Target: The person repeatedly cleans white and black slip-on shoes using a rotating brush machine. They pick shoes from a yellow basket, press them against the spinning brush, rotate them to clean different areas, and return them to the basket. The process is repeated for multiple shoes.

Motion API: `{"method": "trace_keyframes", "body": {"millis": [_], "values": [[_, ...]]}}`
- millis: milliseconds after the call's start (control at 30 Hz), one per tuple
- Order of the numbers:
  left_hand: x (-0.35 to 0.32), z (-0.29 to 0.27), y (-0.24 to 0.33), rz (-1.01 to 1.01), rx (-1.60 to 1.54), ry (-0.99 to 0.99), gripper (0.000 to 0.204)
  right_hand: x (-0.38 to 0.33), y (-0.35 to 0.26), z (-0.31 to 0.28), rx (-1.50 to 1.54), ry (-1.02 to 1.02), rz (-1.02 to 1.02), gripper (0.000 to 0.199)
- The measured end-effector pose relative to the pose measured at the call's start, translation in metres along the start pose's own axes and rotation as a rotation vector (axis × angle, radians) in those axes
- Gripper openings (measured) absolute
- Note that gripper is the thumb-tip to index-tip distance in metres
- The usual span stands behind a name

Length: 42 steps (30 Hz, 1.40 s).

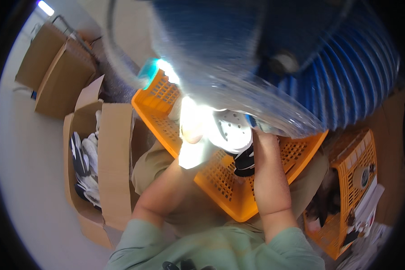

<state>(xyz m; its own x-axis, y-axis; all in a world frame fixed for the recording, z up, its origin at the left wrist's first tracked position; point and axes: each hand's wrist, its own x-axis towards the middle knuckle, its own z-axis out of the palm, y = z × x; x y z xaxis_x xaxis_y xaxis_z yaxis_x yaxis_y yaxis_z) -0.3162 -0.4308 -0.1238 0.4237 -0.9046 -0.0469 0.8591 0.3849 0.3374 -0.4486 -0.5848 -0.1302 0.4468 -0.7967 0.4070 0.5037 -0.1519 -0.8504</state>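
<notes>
An orange plastic basket [220, 189] rests on my lap. Over it both hands hold a white shoe with a perforated sole [231, 130]; its black part hangs below the sole. My left hand [191, 144] grips the shoe's left side and is washed out by bright glare. The shoe's right side sits in my right hand [263, 144]. A large blue ribbed fan [346, 76] stands just behind the basket, its blades a blur.
An open cardboard box [114, 153] with several black and white shoes stands on the floor at my left. Two closed cardboard boxes [60, 76] lie further back left. A second orange basket [360, 162] with mixed items sits at my right.
</notes>
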Motion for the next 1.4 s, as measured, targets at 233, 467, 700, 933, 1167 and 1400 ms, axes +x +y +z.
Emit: {"method": "trace_keyframes", "body": {"millis": [233, 467, 700, 933, 1167, 1400], "values": [[0.012, 0.048, -0.007, 0.296, 0.215, -0.235, 0.041, 0.013, 0.019, 0.008, 0.345, -0.008, 0.045, 0.034], [0.006, 0.078, -0.003, 0.493, 0.764, -0.243, 0.028, 0.003, -0.004, -0.011, 0.51, 0.027, 0.074, 0.038], [0.01, 0.061, -0.015, 0.131, -0.157, -0.254, 0.033, -0.055, -0.091, -0.079, -0.011, 0.419, 0.219, 0.057], [0.015, 0.049, -0.032, 0.123, -0.181, -0.28, 0.062, -0.183, -0.145, -0.001, -0.21, 0.187, 0.446, 0.087], [0.011, 0.06, -0.027, 0.121, -0.026, -0.261, 0.057, -0.144, -0.144, 0.055, -0.024, 0.19, 0.507, 0.088], [0.035, 0.045, -0.019, 0.235, 0.176, -0.148, 0.052, -0.076, -0.122, 0.056, 0.144, 0.067, 0.48, 0.068]]}}
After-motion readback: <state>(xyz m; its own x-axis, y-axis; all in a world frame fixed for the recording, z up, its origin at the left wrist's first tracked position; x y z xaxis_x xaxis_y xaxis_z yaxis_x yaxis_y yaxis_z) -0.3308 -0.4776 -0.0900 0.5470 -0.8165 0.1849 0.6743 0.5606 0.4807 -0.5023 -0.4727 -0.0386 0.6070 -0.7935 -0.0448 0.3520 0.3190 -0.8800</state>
